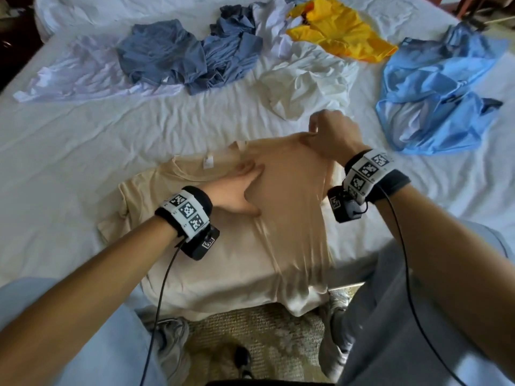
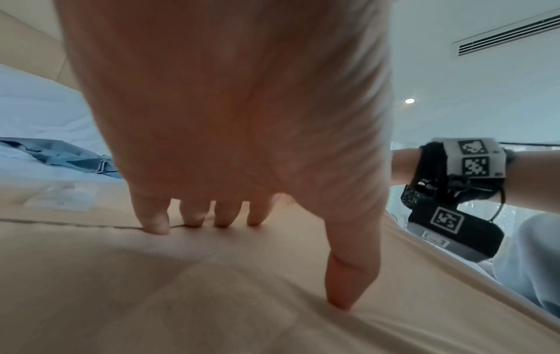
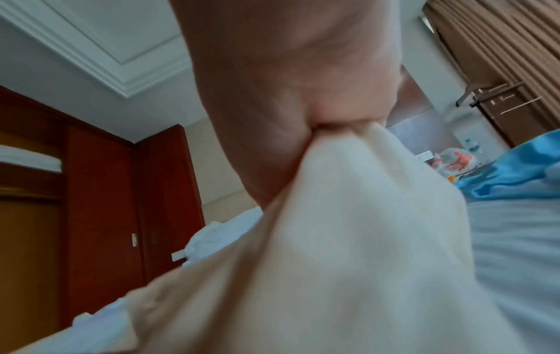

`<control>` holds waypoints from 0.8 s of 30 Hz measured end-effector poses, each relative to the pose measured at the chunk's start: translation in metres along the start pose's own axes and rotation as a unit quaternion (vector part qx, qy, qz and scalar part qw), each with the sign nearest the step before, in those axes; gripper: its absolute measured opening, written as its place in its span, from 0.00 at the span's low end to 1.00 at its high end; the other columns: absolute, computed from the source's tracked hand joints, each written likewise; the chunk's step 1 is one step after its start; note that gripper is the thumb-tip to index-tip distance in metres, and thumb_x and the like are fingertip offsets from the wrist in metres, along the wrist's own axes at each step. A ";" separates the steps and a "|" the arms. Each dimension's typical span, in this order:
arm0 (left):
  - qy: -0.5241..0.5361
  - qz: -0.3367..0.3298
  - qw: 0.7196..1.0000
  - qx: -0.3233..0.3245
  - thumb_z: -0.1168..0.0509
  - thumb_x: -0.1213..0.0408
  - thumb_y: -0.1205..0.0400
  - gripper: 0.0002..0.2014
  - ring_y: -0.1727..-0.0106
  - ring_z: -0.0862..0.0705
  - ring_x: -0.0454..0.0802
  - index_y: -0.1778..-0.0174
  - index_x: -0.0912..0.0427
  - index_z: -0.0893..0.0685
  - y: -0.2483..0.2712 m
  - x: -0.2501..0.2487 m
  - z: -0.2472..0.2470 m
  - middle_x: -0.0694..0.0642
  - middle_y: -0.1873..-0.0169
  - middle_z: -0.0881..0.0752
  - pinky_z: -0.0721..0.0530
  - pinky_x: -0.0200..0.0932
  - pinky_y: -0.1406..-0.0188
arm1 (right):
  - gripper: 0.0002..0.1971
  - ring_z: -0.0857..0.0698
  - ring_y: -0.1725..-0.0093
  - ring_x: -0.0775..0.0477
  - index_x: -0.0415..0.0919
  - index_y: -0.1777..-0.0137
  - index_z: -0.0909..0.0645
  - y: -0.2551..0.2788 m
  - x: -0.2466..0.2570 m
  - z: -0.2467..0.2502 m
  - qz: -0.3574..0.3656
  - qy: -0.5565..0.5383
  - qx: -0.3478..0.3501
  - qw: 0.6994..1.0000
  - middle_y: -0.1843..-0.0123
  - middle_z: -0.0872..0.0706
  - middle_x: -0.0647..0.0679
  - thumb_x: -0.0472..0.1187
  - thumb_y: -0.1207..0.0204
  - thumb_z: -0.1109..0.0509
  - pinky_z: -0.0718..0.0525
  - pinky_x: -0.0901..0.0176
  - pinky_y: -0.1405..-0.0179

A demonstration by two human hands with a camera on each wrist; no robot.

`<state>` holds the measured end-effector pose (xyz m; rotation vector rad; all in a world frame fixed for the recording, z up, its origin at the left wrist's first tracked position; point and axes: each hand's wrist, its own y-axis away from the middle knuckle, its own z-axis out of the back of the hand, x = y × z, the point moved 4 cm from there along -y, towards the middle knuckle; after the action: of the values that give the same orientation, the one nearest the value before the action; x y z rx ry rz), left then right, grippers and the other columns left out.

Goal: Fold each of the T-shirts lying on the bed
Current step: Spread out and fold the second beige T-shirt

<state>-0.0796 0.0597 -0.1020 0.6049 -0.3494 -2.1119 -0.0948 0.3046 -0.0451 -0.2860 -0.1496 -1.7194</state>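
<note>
Bed (image 1: 139,129): white sheet, creased, carried all garments.
Beige T-shirt (image 1: 223,263): lay at the bed's near edge, hem overhanging it; right side lifted and drawn over the middle.
Other T-shirts: light blue (image 1: 434,87) near the right edge; grey-blue (image 1: 167,57), white (image 1: 309,84) and yellow (image 1: 340,26) toward the far edge, all crumpled.
Left hand (image 1: 237,190): fingers (image 2: 154,215) straight, pressed flat on the shirt's chest.
Right hand (image 1: 334,135): fingers closed, pinching the raised shoulder fabric.
</note>
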 end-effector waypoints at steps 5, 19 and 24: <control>-0.023 -0.006 1.000 -0.010 0.24 0.42 0.24 0.57 0.09 0.61 0.49 0.09 0.45 0.57 -0.004 0.001 0.000 0.52 0.09 0.60 0.53 0.53 0.10 | 0.17 0.14 0.51 0.34 0.38 0.43 0.15 0.005 -0.006 -0.029 0.037 0.074 0.064 0.995 0.46 0.13 0.38 0.53 0.15 0.33 0.21 0.49 0.58; -0.065 -0.005 0.997 -0.044 0.24 0.38 0.27 0.55 0.09 0.52 0.50 0.09 0.43 0.49 0.000 -0.003 0.006 0.54 0.09 0.51 0.44 0.56 0.12 | 0.10 0.17 0.48 0.41 0.44 0.58 0.16 0.013 -0.063 -0.001 -0.055 -0.196 0.141 0.969 0.51 0.17 0.46 0.50 0.22 0.25 0.18 0.51 0.47; -0.082 0.001 0.995 -0.055 0.25 0.39 0.25 0.53 0.09 0.49 0.52 0.09 0.44 0.47 0.003 -0.012 0.006 0.55 0.09 0.50 0.40 0.58 0.13 | 0.18 0.18 0.54 0.41 0.40 0.52 0.18 0.016 -0.074 -0.011 -0.042 -0.023 0.061 0.997 0.54 0.18 0.45 0.57 0.21 0.25 0.26 0.53 0.60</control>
<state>-0.0748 0.0685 -0.0924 0.3671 -0.3213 -2.1695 -0.0690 0.3692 -0.0772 -0.2320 -0.3029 -1.7798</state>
